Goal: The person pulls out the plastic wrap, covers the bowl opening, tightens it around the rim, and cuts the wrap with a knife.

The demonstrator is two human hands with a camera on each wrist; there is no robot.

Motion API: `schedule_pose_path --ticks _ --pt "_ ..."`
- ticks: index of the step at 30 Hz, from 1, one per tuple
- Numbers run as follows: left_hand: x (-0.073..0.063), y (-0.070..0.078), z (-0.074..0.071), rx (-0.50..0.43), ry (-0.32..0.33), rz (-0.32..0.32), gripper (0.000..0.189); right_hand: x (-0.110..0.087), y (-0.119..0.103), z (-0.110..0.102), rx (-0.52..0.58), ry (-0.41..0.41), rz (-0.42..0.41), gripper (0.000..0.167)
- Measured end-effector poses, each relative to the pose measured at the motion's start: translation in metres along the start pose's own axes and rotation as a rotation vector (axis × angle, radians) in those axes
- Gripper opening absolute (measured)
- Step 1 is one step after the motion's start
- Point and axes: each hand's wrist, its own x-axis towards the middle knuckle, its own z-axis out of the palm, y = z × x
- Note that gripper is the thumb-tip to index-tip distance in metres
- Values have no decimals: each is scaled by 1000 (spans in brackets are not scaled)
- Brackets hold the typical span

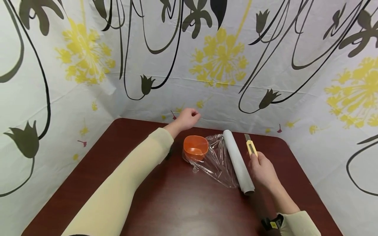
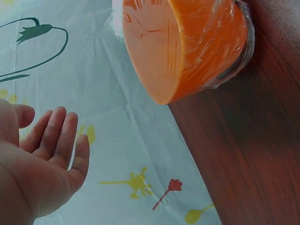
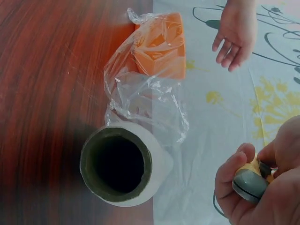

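An orange bowl (image 1: 196,146) stands on the table with clear plastic wrap (image 1: 220,164) around its side. The wrap runs right to a long white roll (image 1: 238,162), whose hollow core (image 3: 117,161) faces the right wrist view. My left hand (image 1: 188,118) hovers behind and left of the bowl, touching nothing; its fingers are loosely bent in the left wrist view. My right hand (image 1: 263,168), right of the roll, grips a yellow utility knife (image 1: 251,148) with its blade extended and pointing away from me.
The dark red-brown table (image 1: 183,209) reaches back to a patterned cloth (image 1: 177,65) hanging around its back and sides. A small dark thing, mostly hidden, lies beside the left sleeve (image 1: 141,167). A black watch (image 1: 273,223) is on the right wrist.
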Motion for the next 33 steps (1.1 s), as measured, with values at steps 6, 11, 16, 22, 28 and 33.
schedule_pose_path --ticks 6,11,16,22,28,33 --pt "-12 -6 -3 -60 41 -38 33 3 1 3 35 0 -45 36" --pt "-21 -15 -5 -100 76 -81 33 5 3 1 1 3 -53 50" --pt "-30 -26 -11 -145 91 -122 36 10 10 -5 2 -12 -38 59" --pt "-40 -40 -18 -191 107 -138 36 17 17 -11 51 -20 -3 68" --pt "-49 -52 -18 -210 128 -160 31 28 24 -18 48 42 31 67" --pt "-57 -68 -13 -242 118 -200 33 43 42 -28 56 115 115 63"
